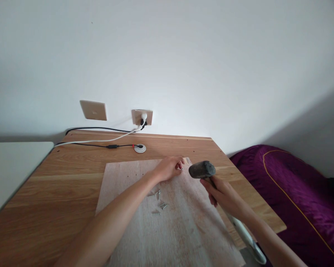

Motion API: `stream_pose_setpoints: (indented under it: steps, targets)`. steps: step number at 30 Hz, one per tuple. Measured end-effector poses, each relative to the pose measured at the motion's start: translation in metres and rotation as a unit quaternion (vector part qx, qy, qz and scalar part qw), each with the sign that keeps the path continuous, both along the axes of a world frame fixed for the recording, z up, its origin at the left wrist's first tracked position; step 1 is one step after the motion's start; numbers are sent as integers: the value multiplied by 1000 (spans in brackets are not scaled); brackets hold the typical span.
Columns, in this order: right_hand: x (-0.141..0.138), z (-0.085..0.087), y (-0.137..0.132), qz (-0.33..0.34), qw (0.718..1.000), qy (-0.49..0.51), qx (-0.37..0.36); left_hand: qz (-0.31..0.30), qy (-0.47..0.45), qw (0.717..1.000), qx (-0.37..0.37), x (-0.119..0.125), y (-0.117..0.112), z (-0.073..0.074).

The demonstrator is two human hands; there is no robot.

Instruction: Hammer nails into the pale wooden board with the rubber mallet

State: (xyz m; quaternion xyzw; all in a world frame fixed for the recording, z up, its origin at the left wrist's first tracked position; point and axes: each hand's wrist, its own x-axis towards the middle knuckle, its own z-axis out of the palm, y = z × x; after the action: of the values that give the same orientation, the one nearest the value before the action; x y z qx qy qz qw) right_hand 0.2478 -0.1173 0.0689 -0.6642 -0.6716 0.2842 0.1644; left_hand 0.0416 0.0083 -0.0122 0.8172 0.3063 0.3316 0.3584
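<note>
Head view — where's the hammer (202, 170)?
— Right hand (224, 193) is clenched round its handle, head just beside the left hand (168, 168), whose fingertips pinch a tiny thing (182, 169) on the board (169, 230); loose nails (159, 200) lie near its wrist.

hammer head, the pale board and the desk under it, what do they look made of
Hammer: head dark, dull and mottled, probably metal, perhaps tarnished. Board: thin pale sheet with faint grain and a matte, raw face, likely unfinished plywood. Desk: warm brown planked grain with a slight sheen, so sealed wood or wood-look laminate; which cannot be told.
</note>
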Motion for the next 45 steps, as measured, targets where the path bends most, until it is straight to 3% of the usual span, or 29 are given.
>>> stream_pose_setpoints:
  steps: [9, 20, 25, 30, 34, 45]
  targets:
    - [-3, 5, 24, 3, 1000, -8, -12, 11, 27, 999, -24, -2, -3, 6]
    - [-10, -7, 27, 37, 999, -22, -29, -11, 5, 999, -41, -2, -1, 7]
    - [-11, -1, 28, 16, 1000, -20, -14, -3, 20, 999, -31, -2, -1, 8]
    - [-13, 2, 28, 48, 998, -21, -46, -11, 18, 999, -35, -2, -2, 9]
    - [-11, -3, 27, 33, 999, -25, -8, -12, 12, 999, -34, -2, -1, 10]
    - [-6, -3, 26, 31, 999, -42, 10, -15, 22, 999, -24, -1, 0, 11]
